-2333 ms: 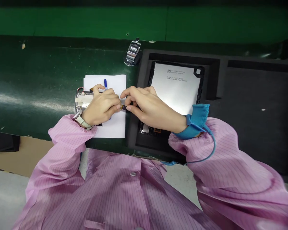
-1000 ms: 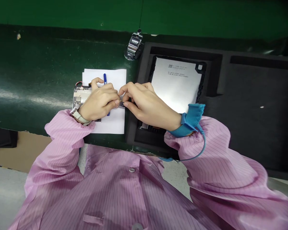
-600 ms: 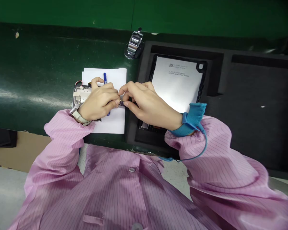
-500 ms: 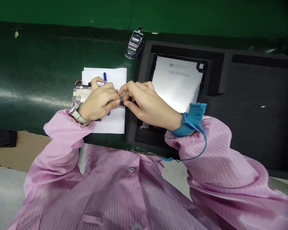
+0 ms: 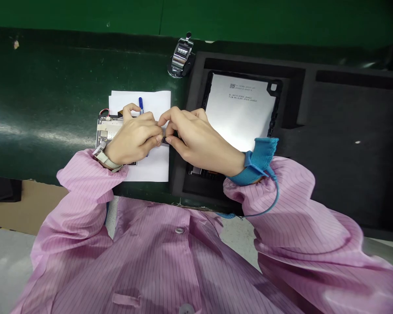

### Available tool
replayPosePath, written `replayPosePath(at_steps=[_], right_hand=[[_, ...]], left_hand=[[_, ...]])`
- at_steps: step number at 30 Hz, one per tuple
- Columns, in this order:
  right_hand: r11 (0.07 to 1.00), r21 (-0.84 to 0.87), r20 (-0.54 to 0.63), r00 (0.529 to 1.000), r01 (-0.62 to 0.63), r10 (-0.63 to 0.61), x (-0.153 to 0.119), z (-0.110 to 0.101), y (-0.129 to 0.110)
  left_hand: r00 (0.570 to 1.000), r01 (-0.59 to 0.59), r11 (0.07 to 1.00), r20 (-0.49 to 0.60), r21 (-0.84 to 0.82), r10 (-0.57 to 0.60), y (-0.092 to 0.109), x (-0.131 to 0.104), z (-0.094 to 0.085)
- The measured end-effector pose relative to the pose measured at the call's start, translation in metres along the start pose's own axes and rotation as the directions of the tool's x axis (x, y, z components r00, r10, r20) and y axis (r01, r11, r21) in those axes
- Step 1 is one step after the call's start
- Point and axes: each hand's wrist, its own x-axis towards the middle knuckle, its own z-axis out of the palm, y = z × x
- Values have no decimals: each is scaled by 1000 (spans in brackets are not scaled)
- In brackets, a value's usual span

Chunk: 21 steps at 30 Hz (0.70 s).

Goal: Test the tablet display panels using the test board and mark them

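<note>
My left hand (image 5: 134,137) lies over a circuit board (image 5: 109,128) and white paper (image 5: 155,168), its thumb and fingers closed at a small dark strip (image 5: 164,140). From the right, my right hand (image 5: 196,139) meets it, thumb and fingertips pinched on the strip's other end. What else the fingers cover is hidden. A blue pen (image 5: 141,104) sticks out above my left hand, on the paper. The board has a red wire at its top left and is partly under my left hand.
A black foam tray (image 5: 291,144) on the right holds a silver-backed panel (image 5: 240,109) in a black frame. A metal tally counter (image 5: 181,56) stands behind, on the green table (image 5: 52,91). A blue wrist strap (image 5: 260,161) with a coiled cord is on my right wrist.
The whole view has shifted slightly, and the hands appear a little further left. Both hands keep nearly the same pinch, with less of the dark strip showing between them.
</note>
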Motion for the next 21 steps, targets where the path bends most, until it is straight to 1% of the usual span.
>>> replayPosePath(at_steps=[6, 13, 21], right_hand=[[1000, 12, 8, 1000, 6, -6, 0, 0, 0], [1000, 9, 8, 1000, 11, -11, 0, -2, 0], [999, 5, 21, 999, 34, -35, -1, -2, 1]], left_hand=[[1000, 4, 1000, 2, -6, -4, 0, 0, -1], [999, 0, 1000, -46, 4, 0, -1, -1, 0], [998, 23, 998, -51, -61, -27, 1, -1, -3]])
